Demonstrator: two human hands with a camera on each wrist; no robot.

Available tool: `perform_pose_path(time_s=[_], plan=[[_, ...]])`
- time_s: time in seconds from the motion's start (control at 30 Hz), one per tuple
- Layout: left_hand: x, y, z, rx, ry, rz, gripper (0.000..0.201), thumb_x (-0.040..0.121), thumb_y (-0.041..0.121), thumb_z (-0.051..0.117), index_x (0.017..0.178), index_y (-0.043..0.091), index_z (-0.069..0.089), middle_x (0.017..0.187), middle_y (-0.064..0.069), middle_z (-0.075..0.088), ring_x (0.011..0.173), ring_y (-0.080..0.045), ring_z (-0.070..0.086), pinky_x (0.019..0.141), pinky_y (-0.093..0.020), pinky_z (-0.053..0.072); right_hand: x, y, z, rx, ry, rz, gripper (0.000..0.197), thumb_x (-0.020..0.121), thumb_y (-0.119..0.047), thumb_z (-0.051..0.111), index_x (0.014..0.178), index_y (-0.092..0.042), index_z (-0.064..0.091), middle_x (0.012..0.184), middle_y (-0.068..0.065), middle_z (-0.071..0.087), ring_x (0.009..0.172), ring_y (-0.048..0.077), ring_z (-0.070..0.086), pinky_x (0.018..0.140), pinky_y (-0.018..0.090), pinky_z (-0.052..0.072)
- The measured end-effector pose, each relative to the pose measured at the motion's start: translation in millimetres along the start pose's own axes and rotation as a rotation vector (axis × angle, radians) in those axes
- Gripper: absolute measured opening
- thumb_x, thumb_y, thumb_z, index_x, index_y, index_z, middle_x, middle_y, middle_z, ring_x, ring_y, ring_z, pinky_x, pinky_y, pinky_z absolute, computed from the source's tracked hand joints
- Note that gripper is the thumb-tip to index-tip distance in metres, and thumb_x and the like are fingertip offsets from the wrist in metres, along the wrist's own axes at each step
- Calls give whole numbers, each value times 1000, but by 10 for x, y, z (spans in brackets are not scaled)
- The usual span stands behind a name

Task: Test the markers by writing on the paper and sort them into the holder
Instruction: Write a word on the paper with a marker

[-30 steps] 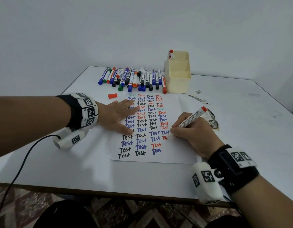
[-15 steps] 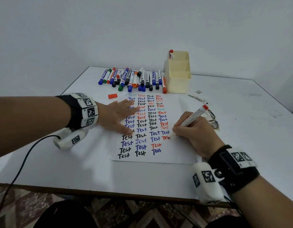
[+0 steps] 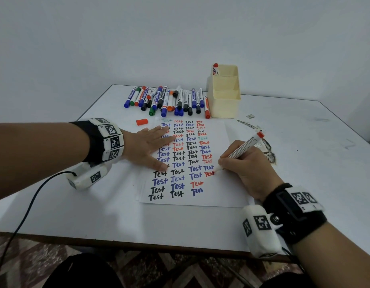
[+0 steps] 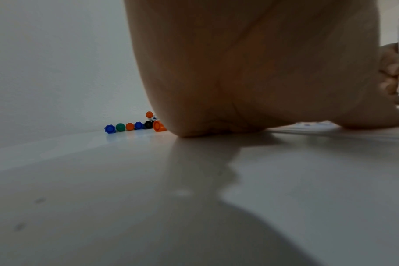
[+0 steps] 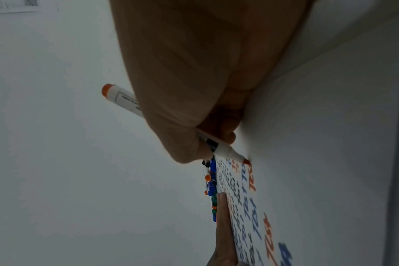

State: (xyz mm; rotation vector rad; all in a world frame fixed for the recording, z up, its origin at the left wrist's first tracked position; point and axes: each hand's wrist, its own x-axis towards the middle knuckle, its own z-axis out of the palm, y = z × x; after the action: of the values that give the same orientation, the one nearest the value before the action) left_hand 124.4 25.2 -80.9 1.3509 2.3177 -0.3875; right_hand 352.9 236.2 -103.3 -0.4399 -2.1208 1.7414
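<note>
A white worktop [image 3: 304, 163] carries a sheet of paper [image 3: 225, 196] filled with columns of the word "Test" in black, blue and red. Along its far edge lies a heap of capped markers [image 3: 165, 99], and just right of the heap stands a cream holder [image 3: 224, 100] with a single red-capped marker [image 3: 215, 69] upright in its rearmost compartment.

The left hand [image 3: 147, 145] lies flat on the sheet's left side, fingers [image 3: 159, 129] straight and spread, pinning the paper. The right hand [image 3: 245, 167] works at the sheet's right side, its fingers curled round a white red-ink marker [image 3: 242, 148], which it holds in a writing grip. The marker's long axis slants from the tip at lower left, touching the paper at the end of a fresh red "Test" [image 3: 209, 173], up to the red butt end pointing toward the far right. That word appears all but finished.

A loose red cap [image 3: 142, 122] lies on the worktop beyond the left hand's fingertips, well apart from the right hand. Recapping will likely fall to the nearer left hand. The holder lies straight ahead of the writing hand, beyond the paper's far edge.
</note>
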Motion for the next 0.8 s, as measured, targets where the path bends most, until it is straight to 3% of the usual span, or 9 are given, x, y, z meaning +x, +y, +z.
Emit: perform_pose_path(time_s=[0.1,0.2,0.37,0.47,0.67,0.8], plan=[[-16,14,-1,0,6,2,113,71,91,34,154,39,-22,161,6,-31,148,-15,-28,122,-42,-11,7,-1,10,-24,16,3,12,85,5,71,76,0,64,68,-1,63,64,5,60,58,16,48],[-22,12,-8,-8,-5,4,119,63,99,29,153,41,-22,161,7,-32,148,-14,-28,120,-41,-11,34,9,9,48,53,22,20,86,4,71,73,-10,66,68,2,63,63,9,58,59,18,47],[-10,2,-9,5,-5,5,133,46,108,19,153,41,-22,161,6,-31,149,-16,-27,122,-45,-9,142,-48,21,347,92,129,5,90,2,71,90,-3,70,80,15,67,70,20,63,66,26,55],[-7,7,-9,2,-2,6,136,42,109,17,153,41,-21,162,6,-31,149,-16,-27,122,-45,-10,268,-144,11,554,111,175,13,92,-2,71,105,2,68,88,15,71,75,20,69,67,23,58],[-58,43,-40,-8,-5,-17,114,69,90,38,154,41,-20,161,9,-31,149,-14,-26,121,-43,-10,495,-381,96,710,120,115,2,92,-1,70,94,-2,70,85,11,73,78,18,72,70,22,60],[-18,-12,-18,-8,3,-15,113,71,93,41,152,45,-21,161,11,-30,150,-16,-23,124,-52,-2,572,-274,170,630,119,92,10,92,1,70,101,2,69,99,17,75,94,24,75,81,26,61]])
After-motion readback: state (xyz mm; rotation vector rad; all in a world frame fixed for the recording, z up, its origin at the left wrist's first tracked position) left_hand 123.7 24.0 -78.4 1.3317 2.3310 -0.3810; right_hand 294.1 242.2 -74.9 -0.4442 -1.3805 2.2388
